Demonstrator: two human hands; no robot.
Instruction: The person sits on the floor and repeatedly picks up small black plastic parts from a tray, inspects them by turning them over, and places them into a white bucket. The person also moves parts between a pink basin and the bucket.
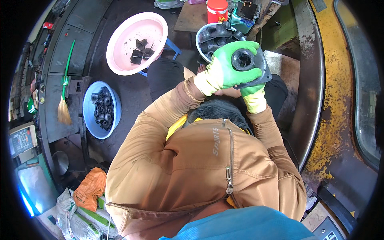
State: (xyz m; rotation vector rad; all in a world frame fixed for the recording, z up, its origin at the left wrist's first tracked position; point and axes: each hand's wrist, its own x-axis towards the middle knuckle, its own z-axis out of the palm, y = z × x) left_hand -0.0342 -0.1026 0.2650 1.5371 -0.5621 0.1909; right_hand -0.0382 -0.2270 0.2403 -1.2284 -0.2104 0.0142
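L hand (224,66) wraps grey flanged casting (256,66), R hand (253,95) cups below; fingers shut on it. Risk: glove slip, part drops onto lap.

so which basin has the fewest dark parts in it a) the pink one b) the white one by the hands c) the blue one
a: the pink basin holds only a small cluster of dark parts, while the blue basin and the white basin are far fuller.

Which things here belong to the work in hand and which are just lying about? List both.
In hand: left hand and right hand, green-gloved, gripping the grey metal part; white basin, pink basin and blue basin holding dark parts.

Lying about: broom, red container, orange bag.
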